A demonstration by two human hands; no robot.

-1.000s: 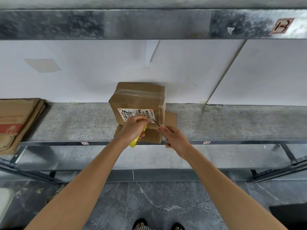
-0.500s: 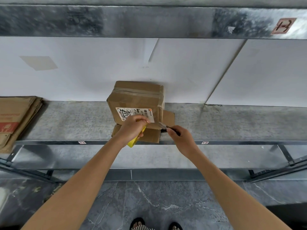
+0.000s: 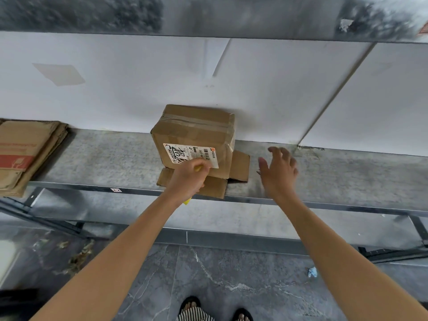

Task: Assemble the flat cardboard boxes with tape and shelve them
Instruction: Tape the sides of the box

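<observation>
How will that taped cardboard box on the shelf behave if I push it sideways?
The box will probably slide rather than tip, since it looks about as wide as tall on the metal shelf. Its splayed bottom flaps may catch or fold under. With that end untaped, it is likely empty and light, so the walls could flex.

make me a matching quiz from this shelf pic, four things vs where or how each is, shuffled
1 taped brown cardboard box with white label
2 stack of flat brown cardboard boxes
3 left hand
4 right hand

a open, fingers spread
b far left of the grey metal shelf
c grips a yellow tool
d middle of the shelf

Pairs: 1-d; 2-b; 3-c; 4-a
</observation>
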